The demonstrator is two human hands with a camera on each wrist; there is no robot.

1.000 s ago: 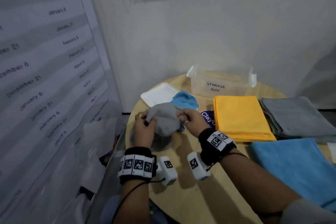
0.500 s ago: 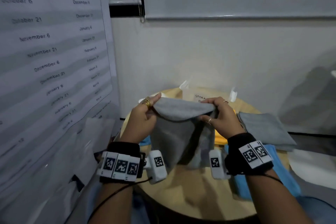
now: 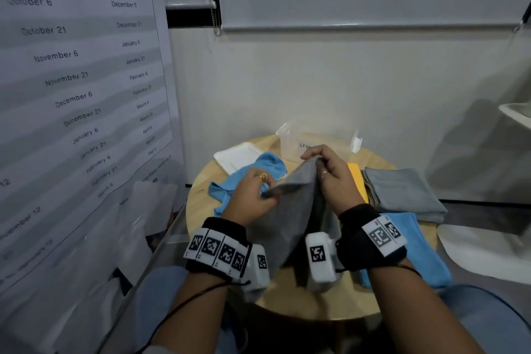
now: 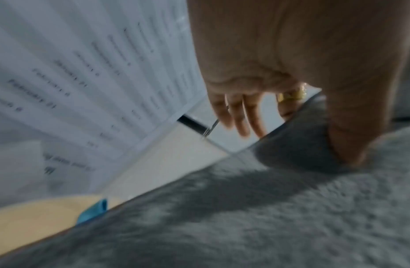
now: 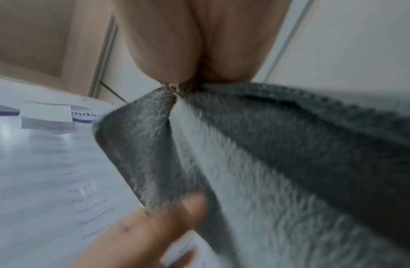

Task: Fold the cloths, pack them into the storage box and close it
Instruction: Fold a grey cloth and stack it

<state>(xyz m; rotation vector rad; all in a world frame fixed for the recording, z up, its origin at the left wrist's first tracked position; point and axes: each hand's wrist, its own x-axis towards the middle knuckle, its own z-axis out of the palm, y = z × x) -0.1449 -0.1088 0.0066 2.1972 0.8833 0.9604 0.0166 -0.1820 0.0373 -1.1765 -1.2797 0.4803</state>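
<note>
Above round table (image 3: 301,300) we held grey cloth (image 3: 290,221) up off wood, fluffy pile, stitched hem, hanging in loose fold. Our left hand (image 3: 253,198) pinched lower edge; our right hand (image 3: 334,178) pinched top corner. Behind, clear storage box (image 3: 290,145) stood open, crumpled blue cloth (image 3: 244,178) lying beside white lid (image 3: 237,156).

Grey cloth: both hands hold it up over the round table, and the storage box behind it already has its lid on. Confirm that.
Not quite. The storage box is still open; its white lid lies on the table beside it, as the head view shows. Both the left hand and right hand do hold the grey cloth up.
</note>
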